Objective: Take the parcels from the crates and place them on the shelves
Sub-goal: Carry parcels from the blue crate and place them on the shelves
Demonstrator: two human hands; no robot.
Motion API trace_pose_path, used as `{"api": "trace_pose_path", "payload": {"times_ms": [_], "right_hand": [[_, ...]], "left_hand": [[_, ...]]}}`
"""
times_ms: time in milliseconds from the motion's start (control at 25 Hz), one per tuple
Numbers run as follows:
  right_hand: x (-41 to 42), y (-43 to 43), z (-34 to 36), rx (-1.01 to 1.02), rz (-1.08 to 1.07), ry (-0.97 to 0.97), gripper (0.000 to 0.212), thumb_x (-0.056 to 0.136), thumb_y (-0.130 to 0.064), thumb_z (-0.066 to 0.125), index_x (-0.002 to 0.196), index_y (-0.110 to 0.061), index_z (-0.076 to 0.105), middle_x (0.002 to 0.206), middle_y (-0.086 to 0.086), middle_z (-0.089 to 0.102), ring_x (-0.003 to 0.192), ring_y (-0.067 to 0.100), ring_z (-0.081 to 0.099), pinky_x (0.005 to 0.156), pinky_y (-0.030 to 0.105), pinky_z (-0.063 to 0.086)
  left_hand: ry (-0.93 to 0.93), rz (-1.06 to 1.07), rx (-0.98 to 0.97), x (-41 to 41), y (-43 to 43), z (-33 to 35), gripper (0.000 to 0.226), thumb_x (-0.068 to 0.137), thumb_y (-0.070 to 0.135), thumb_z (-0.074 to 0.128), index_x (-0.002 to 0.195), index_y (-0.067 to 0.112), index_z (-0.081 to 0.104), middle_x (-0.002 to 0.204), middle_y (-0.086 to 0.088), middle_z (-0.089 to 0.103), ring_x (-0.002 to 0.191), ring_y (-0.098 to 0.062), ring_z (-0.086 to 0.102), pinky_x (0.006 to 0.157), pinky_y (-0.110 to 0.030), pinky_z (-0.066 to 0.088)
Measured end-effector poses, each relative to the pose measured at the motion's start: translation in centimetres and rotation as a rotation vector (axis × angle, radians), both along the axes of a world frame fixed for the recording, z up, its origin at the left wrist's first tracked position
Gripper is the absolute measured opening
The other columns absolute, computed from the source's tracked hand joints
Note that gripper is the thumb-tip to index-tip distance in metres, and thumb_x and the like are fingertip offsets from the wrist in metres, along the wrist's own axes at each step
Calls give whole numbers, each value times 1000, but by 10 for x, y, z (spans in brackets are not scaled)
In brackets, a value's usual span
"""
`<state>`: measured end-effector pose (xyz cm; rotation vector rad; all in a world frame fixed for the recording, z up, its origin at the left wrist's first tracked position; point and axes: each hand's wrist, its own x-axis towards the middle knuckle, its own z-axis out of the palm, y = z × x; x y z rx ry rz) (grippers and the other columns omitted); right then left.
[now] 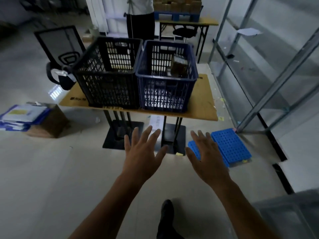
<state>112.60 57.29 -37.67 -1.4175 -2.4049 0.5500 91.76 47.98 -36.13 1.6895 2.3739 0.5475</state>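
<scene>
**Left hand (143,152) and right hand (207,156) spread, empty, before table (203,107).**
Black crate (107,87) contents obscured; blurred parcel (179,66) in blue crate (165,91); shelves (283,78) cut off right.

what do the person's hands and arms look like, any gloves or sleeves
The left hand and right hand are bare, no gloves. Both forearms are uncovered as far as the frame shows, with no watch, ring or wristband visible.
</scene>
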Motion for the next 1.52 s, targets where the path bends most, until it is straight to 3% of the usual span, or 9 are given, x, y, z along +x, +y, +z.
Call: {"api": "trace_pose_path", "payload": {"times_ms": [200, 440, 680, 920, 1080, 1200, 1320, 1520], "right_hand": [[-26, 128, 20, 13, 28, 81, 76, 96, -75, 19, 162, -39, 10, 172, -4, 8, 158, 15, -4, 125, 48, 3], [-51, 238, 38, 49, 78, 96, 75, 97, -70, 23, 163, -35, 13, 173, -1, 9, 158, 19, -3, 128, 54, 6], [-76, 326, 48, 66, 81, 97, 83, 90, -77, 14, 162, -36, 15, 172, 0, 12, 159, 21, -1, 127, 54, 10], [-128, 399, 41, 73, 37, -14, 68, 101, -64, 30, 162, -38, 16, 172, -2, 12, 159, 21, 1, 127, 52, 10], [-159, 458, 38, 53, -16, -63, 79, 93, -73, 16, 163, -37, 16, 172, -1, 12, 159, 22, 1, 127, 54, 11], [-184, 509, 33, 43, -59, -121, 73, 98, -67, 25, 164, -36, 17, 173, -1, 10, 159, 22, 2, 127, 55, 11], [-207, 548, 22, 34, -81, -128, 69, 102, -62, 35, 163, -38, 13, 173, -1, 8, 159, 20, 0, 127, 53, 11], [-222, 600, 4, 50, -95, -170, 80, 95, -75, 20, 163, -40, -3, 173, -3, -3, 159, 19, -5, 128, 51, 7]], "left_hand": [[55, 6, 53, -28, 119, 37, 71, 94, 71, 29, 157, 38, 24, 168, 7, 19, 157, -26, -2, 125, -58, -1], [46, 36, 43, -49, 225, 51, 75, 90, 75, 24, 156, 39, 23, 168, 8, 17, 157, -27, -2, 122, -60, 0], [-9, 48, 77, -79, 321, 60, 83, 85, 83, 18, 155, 40, 24, 167, 9, 20, 156, -29, 5, 122, -64, 8], [-57, 17, -2, -133, 425, 45, 76, 94, 76, 33, 158, 38, 18, 169, 8, 15, 157, -28, 3, 120, -64, 3], [-191, -26, -49, -170, 509, 28, 79, 95, 73, 40, 158, 30, 24, 167, 2, 23, 155, -29, 15, 121, -66, 17], [-270, -2, -63, -199, 569, 6, 78, 94, 70, 46, 154, 21, 34, 161, -6, 35, 147, -32, 30, 115, -60, 33], [-363, 14, -64, -215, 619, -20, 75, 96, 63, 52, 154, 18, 34, 157, -7, 39, 144, -32, 33, 114, -53, 36], [-607, 45, 53, -211, 692, -56, 68, 95, 52, 62, 149, 19, 39, 147, -7, 50, 135, -28, 47, 105, -37, 38]]}}
